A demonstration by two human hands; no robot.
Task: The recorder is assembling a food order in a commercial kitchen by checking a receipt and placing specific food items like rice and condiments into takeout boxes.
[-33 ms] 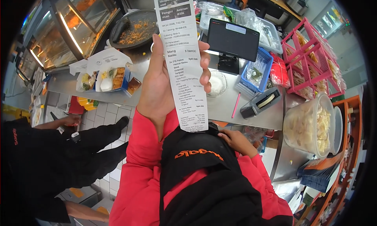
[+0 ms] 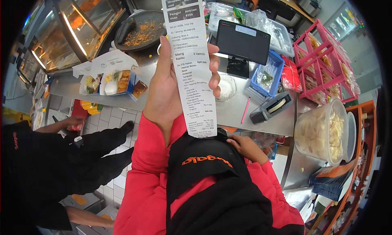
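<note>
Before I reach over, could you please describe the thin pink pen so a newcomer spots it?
Find the silver metal counter, then the black tape dispenser on it. Just left of that lies the thin pink pen, slim and bright beside its bulky dark neighbour.

You're in a takeaway kitchen: left of the screen (image 2: 243,43) sit a pan (image 2: 143,17), meal box (image 2: 116,61) and lit food case (image 2: 77,30).

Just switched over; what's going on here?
The left hand holds up a long paper receipt, printed side facing the person. The right hand is down by the apron. On the counter, an open food box sits left, a screen right. A co-worker is at the left.
</note>
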